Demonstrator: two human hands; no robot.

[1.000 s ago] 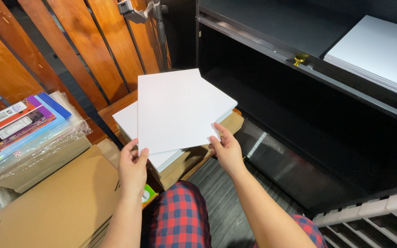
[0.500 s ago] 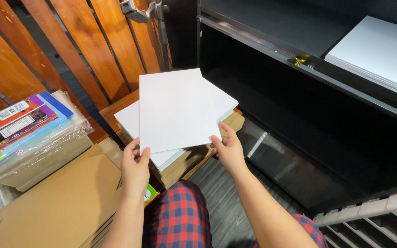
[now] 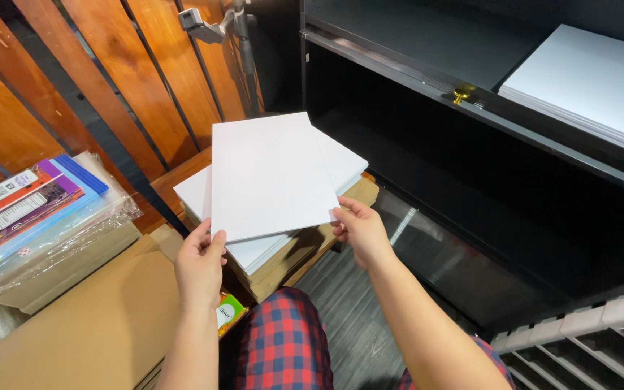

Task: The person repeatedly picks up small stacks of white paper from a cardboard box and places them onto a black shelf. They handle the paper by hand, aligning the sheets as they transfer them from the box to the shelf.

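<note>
A blank white rectangular board (image 3: 272,177) is held up in front of me by both hands. My left hand (image 3: 200,263) grips its lower left corner, thumb on top. My right hand (image 3: 359,231) pinches its lower right edge. Just below the board lies a stack of similar white boards (image 3: 261,249) resting on flat brown cardboard (image 3: 305,253). The held board hides most of that stack.
A black cabinet (image 3: 471,144) with open shelves stands to the right; another pile of white boards (image 3: 594,83) lies on its top shelf. Wooden slats (image 3: 110,79) rise at the left. Plastic-wrapped colourful boxes (image 3: 23,206) and a brown carton (image 3: 88,325) sit at lower left. My knee in red plaid (image 3: 283,347) is below.
The white board has stayed almost in place, shifted only slightly. Both hands keep the same grip.
</note>
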